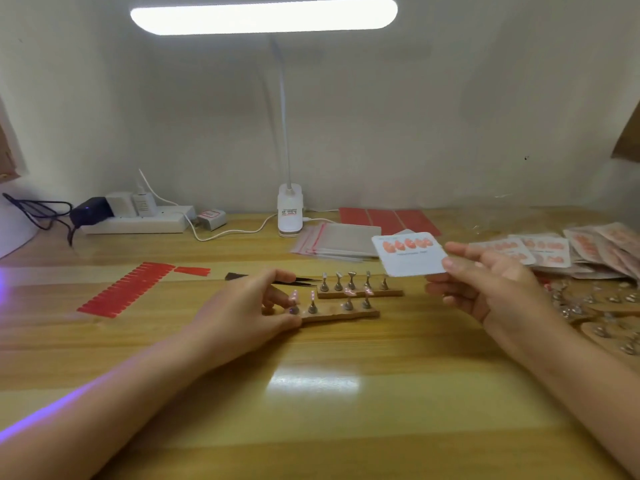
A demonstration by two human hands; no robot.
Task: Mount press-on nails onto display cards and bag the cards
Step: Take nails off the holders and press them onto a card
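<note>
My right hand (485,282) holds a white display card (408,254) above the table, thumb and fingers pinching its right edge; several pink nails sit in a row along the card's top. My left hand (256,303) is at the left end of the near wooden nail stand (341,313), its fingertips pinching a metal holder tipped with a pink nail (294,299). A second wooden stand (360,292) with several metal holders lies just behind. Black tweezers (304,279) lie behind my left hand.
Clear zip bags (332,242) lie behind the stands, red adhesive sheets (388,220) beyond them. Red tab strips (128,289) are at the left. Bagged finished cards (568,251) pile at the right, loose metal holders (595,306) below them. A lamp base (290,209) and power strip (138,220) stand at the back.
</note>
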